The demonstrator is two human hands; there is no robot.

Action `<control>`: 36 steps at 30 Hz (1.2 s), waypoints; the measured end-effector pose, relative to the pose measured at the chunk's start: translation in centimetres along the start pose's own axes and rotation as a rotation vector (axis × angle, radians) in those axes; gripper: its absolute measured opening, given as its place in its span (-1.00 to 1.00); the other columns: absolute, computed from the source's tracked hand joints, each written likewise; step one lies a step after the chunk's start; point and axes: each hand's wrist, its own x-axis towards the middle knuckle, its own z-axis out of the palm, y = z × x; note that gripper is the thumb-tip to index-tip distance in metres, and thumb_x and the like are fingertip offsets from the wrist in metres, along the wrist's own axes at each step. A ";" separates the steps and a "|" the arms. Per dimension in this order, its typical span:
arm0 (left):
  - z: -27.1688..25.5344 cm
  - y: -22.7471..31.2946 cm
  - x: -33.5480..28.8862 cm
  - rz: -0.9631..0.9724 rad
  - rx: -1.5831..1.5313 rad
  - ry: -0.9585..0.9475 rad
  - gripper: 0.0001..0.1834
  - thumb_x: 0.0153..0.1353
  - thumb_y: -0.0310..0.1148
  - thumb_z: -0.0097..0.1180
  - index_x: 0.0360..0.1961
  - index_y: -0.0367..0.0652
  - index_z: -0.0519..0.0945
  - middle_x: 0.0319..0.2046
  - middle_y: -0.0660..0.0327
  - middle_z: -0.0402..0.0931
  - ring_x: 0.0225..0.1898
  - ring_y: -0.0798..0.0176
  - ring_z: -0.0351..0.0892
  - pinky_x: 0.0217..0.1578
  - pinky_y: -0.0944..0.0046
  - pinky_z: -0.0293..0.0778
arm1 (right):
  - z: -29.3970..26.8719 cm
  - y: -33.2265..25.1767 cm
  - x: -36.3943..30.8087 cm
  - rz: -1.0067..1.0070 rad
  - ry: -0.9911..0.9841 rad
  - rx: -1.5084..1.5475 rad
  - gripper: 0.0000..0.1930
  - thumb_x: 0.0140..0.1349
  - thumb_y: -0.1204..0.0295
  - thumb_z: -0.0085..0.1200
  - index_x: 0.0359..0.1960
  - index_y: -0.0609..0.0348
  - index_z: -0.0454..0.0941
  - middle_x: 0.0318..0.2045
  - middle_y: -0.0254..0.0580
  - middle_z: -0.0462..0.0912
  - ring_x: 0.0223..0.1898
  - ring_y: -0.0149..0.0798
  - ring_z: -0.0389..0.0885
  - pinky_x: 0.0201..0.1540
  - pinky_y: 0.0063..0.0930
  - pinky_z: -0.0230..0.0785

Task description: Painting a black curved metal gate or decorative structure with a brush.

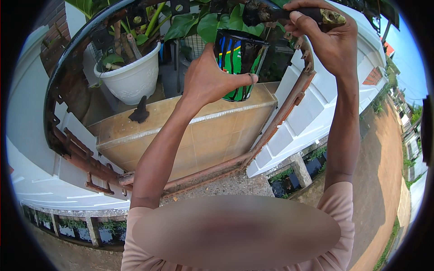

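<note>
My left hand [205, 77] grips a green paint can [238, 67] with black paint smeared around its rim and down its side. Raised at the upper right, my right hand [327, 38] is closed around the handle of a paintbrush [312, 15]. The brush's black-coated bristles lie above the can, against or close to the top of a curved metal frame [56, 90]; contact cannot be made out. Glossy black covers the frame's upper left part, while its lower and right parts are rusty brown.
Behind the frame, a white pot [129, 77] with a leafy plant stands by a tan tiled ledge [190, 140]. A dark scrap [139, 110] lies on the ledge. White walls [294, 113] flank the frame. Below runs a drainage ditch [282, 183], with a dirt road [375, 180] at right.
</note>
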 end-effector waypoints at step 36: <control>4.4 1.3 0.7 -0.052 -0.012 0.244 0.08 -0.30 0.14 0.63 0.18 -0.33 0.47 -0.03 -0.06 0.69 -0.01 -0.01 0.73 0.11 0.09 0.56 | -5.9 5.3 -0.1 0.108 -0.075 0.275 -0.85 0.31 0.61 0.14 -0.14 0.30 0.71 -0.36 -0.19 0.77 -0.36 -0.46 0.70 -0.28 -0.60 0.54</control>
